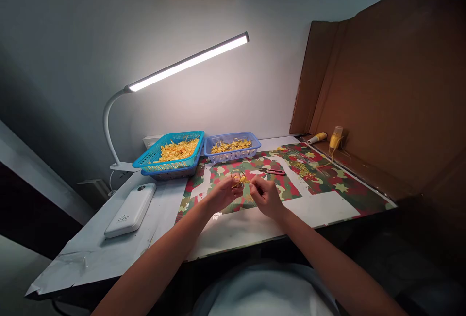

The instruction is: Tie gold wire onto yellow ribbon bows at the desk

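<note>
Both hands meet over the front middle of the table. My left hand [224,193] has its fingers closed on a small yellow piece [242,179] with a thin loop standing up from it. My right hand [266,196] is pinched at the right side of the same piece, where a thin yellow strand seems to run between the hands. Behind them, red-handled thread snips [272,172] lie on the camouflage-patterned sheet [291,187]. A teal basket [198,148] holds many yellow-orange pieces, and a purple basket [257,147] holds darker yellow ones.
A white power bank [131,210] lies at the left, near the lit desk lamp [189,62]. Loose yellow-green clippings [303,170] are scattered right of the snips. Yellow thread spools [335,138] stand and lie by the cardboard wall [386,78].
</note>
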A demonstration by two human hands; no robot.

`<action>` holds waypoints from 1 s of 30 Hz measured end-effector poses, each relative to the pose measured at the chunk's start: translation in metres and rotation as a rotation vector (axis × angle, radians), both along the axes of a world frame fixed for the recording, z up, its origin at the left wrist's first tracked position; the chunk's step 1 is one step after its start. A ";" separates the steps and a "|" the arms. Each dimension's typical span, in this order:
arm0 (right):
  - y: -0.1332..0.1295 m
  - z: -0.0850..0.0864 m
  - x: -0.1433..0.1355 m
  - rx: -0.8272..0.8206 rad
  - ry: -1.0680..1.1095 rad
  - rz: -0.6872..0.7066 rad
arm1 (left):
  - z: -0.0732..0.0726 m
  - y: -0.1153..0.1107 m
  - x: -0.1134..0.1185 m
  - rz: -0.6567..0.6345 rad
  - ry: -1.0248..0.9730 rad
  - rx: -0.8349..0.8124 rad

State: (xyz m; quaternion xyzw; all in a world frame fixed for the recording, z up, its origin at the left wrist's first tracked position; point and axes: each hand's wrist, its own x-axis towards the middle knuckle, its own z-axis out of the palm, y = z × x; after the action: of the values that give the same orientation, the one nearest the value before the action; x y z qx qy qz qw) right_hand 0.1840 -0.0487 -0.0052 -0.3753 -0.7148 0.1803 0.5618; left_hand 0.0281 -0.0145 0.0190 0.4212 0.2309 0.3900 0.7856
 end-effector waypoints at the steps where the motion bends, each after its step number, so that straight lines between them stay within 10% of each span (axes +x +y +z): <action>1: 0.000 -0.001 0.000 -0.006 0.005 0.004 | 0.000 0.000 0.000 0.006 0.002 0.027; 13: 0.003 -0.005 0.002 -0.043 0.053 0.028 | -0.005 0.002 0.000 0.130 0.071 0.227; 30: 0.005 -0.006 0.001 -0.164 0.154 0.163 | -0.005 0.001 0.000 -0.074 -0.020 -0.114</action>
State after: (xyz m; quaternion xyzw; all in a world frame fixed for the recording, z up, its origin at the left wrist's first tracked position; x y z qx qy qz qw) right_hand 0.1850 -0.0436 -0.0111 -0.3457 -0.6807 0.3116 0.5657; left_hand 0.0284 -0.0132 0.0142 0.3801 0.2293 0.3508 0.8246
